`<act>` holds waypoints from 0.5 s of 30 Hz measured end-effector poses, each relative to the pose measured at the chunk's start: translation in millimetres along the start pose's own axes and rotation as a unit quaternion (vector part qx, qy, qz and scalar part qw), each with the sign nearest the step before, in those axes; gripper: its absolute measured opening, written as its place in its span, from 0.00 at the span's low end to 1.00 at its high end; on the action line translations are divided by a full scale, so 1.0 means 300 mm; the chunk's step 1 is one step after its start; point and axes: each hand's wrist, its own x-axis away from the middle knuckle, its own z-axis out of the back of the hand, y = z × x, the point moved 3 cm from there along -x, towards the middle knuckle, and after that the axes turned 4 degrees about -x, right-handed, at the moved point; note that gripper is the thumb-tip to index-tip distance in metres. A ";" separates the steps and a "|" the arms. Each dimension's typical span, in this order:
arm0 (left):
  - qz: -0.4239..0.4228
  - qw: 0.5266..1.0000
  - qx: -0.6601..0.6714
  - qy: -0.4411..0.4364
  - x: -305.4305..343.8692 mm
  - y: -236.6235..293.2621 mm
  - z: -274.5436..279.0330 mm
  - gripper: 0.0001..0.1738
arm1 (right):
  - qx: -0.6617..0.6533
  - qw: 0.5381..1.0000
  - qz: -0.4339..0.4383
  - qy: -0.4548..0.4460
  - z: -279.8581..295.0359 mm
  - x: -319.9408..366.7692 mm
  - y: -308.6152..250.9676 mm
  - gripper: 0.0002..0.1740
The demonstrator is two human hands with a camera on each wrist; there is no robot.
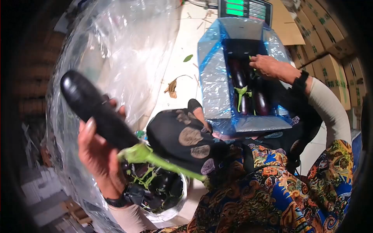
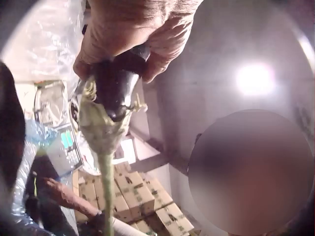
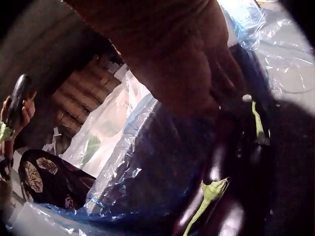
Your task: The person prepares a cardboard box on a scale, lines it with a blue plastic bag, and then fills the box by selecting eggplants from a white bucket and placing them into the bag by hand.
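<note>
The left hand curled its grip round a long eggplant near its green cap, above a clear bag. The glossy skin looked slippery and easily bruised, and the firm body seemed a safer hold than the thin stem. The right hand lay among eggplants in a blue-lined box; whether its grip pinched one could not be told.

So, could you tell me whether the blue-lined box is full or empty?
Partly filled: the box holds several eggplants on its bottom, with bare walls above them.

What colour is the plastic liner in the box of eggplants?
Blue and see-through. The plastic liner shows best in the head view.
</note>
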 end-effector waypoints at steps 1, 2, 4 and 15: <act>0.001 0.997 -0.082 -0.006 -0.058 -0.031 -0.089 0.30 | 0.007 1.000 0.015 0.014 -0.020 -0.014 0.012 0.25; 0.001 0.991 -0.127 -0.030 -0.114 -0.069 -0.191 0.29 | 0.017 0.999 0.032 0.028 -0.021 -0.020 0.034 0.26; 0.011 0.978 -0.188 -0.091 -0.207 -0.146 -0.366 0.28 | 0.002 0.999 0.034 0.008 -0.005 -0.042 0.006 0.27; 0.064 0.918 -0.282 -0.271 -0.470 -0.536 -0.710 0.34 | 0.067 0.993 0.100 0.014 -0.166 -0.196 0.040 0.20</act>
